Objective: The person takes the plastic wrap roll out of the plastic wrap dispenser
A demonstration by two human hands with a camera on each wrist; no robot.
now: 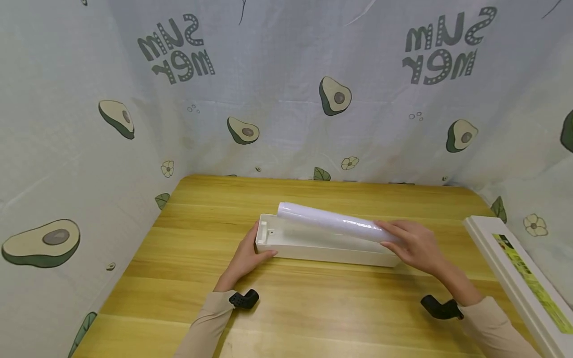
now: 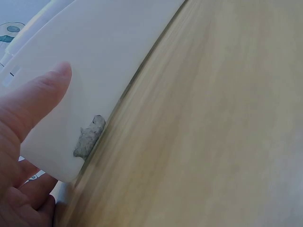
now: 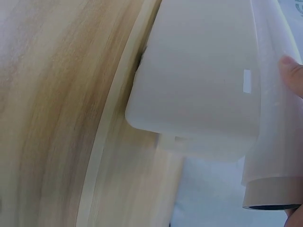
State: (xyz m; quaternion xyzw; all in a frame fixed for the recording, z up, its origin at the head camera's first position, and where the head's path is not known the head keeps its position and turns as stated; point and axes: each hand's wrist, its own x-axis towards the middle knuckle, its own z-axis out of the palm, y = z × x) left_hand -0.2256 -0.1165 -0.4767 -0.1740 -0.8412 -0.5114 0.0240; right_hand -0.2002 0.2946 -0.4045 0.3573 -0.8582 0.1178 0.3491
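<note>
A long white open box (image 1: 331, 253) lies on the wooden table. My left hand (image 1: 245, 254) grips its left end, thumb on the near wall and fingers round the end. In the left wrist view a grey, rough patch (image 2: 90, 137) shows low on the box's wall. My right hand (image 1: 414, 246) holds the right end of a roll of clear plastic film (image 1: 331, 221), thumb and fingers curled round it. The roll slants over the box, its left end raised above the far wall. In the right wrist view the roll's core (image 3: 272, 193) sticks out past the film, beside the box's end.
A long white lid (image 1: 519, 278) with a yellow-green label lies along the table's right side. The wooden table (image 1: 179, 298) extends around the box. Behind and at both sides hangs a pale curtain (image 1: 277, 74) printed with avocados.
</note>
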